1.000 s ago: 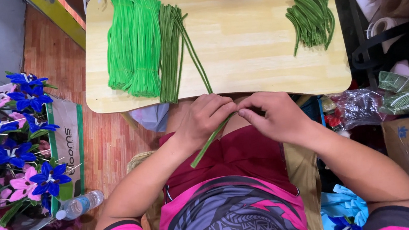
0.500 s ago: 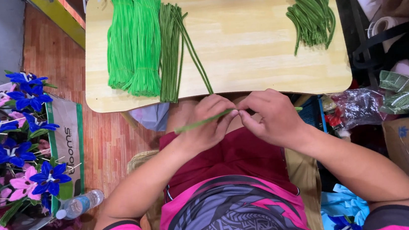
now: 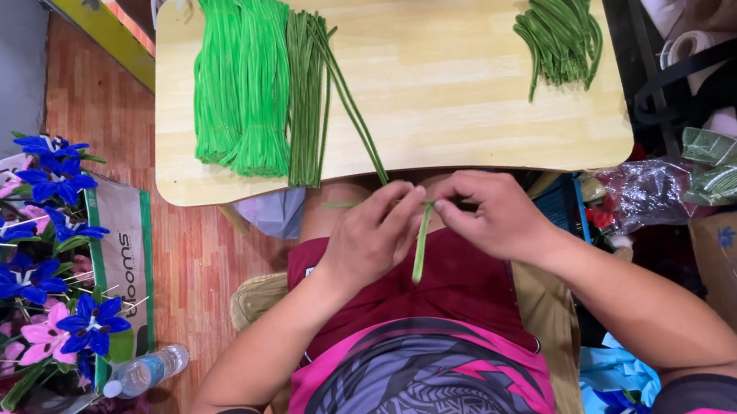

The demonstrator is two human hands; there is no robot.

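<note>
Where both grips pinch: left hand (image 3: 371, 238), right hand (image 3: 496, 220); one fuzzy, thin green stem (image 3: 421, 245).

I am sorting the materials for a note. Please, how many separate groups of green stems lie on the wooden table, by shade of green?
Bright green bundles: 1
Dark green straight bundle: 1
Dark green curved pile: 1
Total: 3 groups on the table
</note>
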